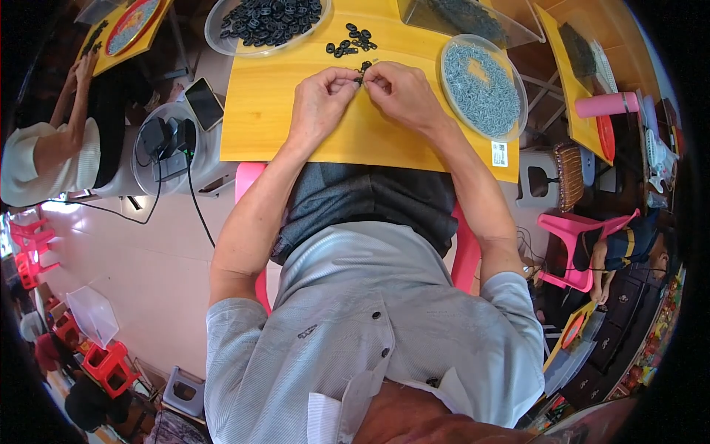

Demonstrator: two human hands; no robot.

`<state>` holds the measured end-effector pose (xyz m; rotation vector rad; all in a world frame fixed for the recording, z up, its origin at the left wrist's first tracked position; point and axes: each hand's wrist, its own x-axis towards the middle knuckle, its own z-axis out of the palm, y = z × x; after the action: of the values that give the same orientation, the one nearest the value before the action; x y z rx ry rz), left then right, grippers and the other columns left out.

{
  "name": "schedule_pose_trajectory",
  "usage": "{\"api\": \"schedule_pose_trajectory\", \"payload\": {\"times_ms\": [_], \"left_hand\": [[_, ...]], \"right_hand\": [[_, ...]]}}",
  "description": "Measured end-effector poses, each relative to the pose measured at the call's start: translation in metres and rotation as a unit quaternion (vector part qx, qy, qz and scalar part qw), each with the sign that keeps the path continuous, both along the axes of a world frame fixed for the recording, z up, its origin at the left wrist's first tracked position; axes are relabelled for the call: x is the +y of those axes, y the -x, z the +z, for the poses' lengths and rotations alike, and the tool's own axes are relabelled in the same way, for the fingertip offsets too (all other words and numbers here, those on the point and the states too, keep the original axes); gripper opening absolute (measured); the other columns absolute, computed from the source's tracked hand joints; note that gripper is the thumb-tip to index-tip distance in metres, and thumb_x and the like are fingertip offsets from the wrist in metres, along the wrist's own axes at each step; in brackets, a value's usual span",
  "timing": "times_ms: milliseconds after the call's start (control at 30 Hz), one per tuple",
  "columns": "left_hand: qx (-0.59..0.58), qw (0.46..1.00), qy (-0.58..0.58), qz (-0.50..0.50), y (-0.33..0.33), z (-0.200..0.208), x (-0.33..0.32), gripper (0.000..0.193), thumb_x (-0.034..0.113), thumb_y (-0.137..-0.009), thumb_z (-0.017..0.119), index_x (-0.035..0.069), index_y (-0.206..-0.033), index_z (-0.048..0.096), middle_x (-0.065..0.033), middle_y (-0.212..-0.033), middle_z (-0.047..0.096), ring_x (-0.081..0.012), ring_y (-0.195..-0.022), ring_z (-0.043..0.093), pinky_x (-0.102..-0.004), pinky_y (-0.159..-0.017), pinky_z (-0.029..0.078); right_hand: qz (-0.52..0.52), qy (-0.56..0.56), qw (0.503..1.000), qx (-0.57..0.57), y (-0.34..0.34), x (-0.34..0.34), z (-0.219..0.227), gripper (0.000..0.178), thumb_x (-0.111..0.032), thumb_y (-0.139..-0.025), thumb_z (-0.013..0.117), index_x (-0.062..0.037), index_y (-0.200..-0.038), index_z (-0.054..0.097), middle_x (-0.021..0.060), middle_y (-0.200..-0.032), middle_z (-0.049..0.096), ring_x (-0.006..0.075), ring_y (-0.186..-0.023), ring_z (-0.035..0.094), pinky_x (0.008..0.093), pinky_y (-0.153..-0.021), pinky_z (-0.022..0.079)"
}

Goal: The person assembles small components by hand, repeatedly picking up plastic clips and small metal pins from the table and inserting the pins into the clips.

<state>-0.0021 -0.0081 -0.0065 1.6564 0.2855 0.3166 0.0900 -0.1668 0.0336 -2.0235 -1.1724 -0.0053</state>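
Observation:
My left hand (325, 103) and my right hand (405, 95) meet over the yellow tabletop (259, 118). Both are closed in a pinch, fingertips nearly touching, around a small black plastic part (359, 79) that the fingers mostly cover. Just beyond them lie several loose black oval pieces (353, 43). A clear round tub (213, 41) heaped with similar black pieces (270, 18) stands at the far left. Right of my right hand is a round clear tray (522, 122) full of small silvery metal pieces, like screws or pins (484, 100).
A clear box (436, 21) with dark contents sits at the table's back right. On the left, a stool carries black power adapters (168, 144) with trailing cables beside a phone (204, 103). A co-worker's arms (78, 89) reach another yellow table. A pink bottle (606, 104) lies at right.

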Motion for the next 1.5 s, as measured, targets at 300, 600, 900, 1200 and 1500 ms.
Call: {"api": "schedule_pose_trajectory", "payload": {"times_ms": [300, 600, 900, 1200, 1500], "left_hand": [[-0.013, 0.996, 0.088, 0.002, 0.0, 0.005, -0.001, 0.018, 0.004, -0.09, 0.068, -0.006, -0.104, 0.071, -0.0044, -0.083, 0.071, -0.0064, -0.074, 0.063, -0.021, -0.069, 0.052], [-0.012, 0.991, 0.132, -0.003, -0.002, 0.004, 0.001, 0.017, 0.003, -0.09, 0.069, -0.006, -0.104, 0.07, -0.0051, -0.083, 0.071, -0.0079, -0.074, 0.065, -0.0214, -0.07, 0.052], [-0.026, 0.987, 0.159, -0.013, 0.002, 0.002, -0.001, 0.016, 0.002, -0.089, 0.068, -0.007, -0.103, 0.07, -0.008, -0.087, 0.072, -0.0106, -0.077, 0.067, -0.0228, -0.072, 0.054], [-0.032, 0.986, 0.162, -0.016, 0.001, 0.005, -0.001, 0.015, 0.0, -0.091, 0.07, -0.007, -0.104, 0.067, -0.0111, -0.091, 0.073, -0.0123, -0.08, 0.069, -0.0226, -0.073, 0.054], [-0.082, 0.932, 0.334, 0.118, -0.004, 0.008, 0.016, 0.022, -0.002, -0.092, 0.066, -0.008, -0.113, 0.063, -0.0141, -0.098, 0.071, -0.0162, -0.081, 0.068, -0.0238, -0.075, 0.055]], "right_hand": [[-0.017, -0.089, 0.951, 0.297, 0.002, 0.003, -0.008, 0.011, -0.003, -0.09, 0.065, 0.004, -0.098, 0.068, 0.0053, -0.083, 0.071, 0.01, -0.075, 0.069, 0.0241, -0.068, 0.054], [-0.044, -0.05, 0.971, 0.229, 0.003, 0.002, -0.003, 0.014, -0.007, -0.092, 0.066, 0.0043, -0.099, 0.069, 0.0068, -0.081, 0.072, 0.0106, -0.07, 0.069, 0.0237, -0.066, 0.053], [-0.039, 0.006, 0.972, 0.232, 0.01, 0.001, 0.007, 0.017, -0.013, -0.096, 0.063, 0.0034, -0.097, 0.068, 0.0042, -0.074, 0.069, 0.0078, -0.066, 0.065, 0.0224, -0.061, 0.049], [-0.04, -0.046, 0.955, 0.291, 0.005, 0.001, 0.004, 0.016, -0.011, -0.094, 0.064, 0.0035, -0.097, 0.069, 0.0027, -0.078, 0.069, 0.0076, -0.067, 0.063, 0.0227, -0.061, 0.049], [-0.066, 0.022, 0.997, 0.02, -0.044, 0.035, 0.002, 0.019, -0.013, -0.086, 0.066, -0.0027, -0.1, 0.073, 0.0134, -0.086, 0.07, 0.0242, -0.076, 0.068, 0.0355, -0.07, 0.052]]}}
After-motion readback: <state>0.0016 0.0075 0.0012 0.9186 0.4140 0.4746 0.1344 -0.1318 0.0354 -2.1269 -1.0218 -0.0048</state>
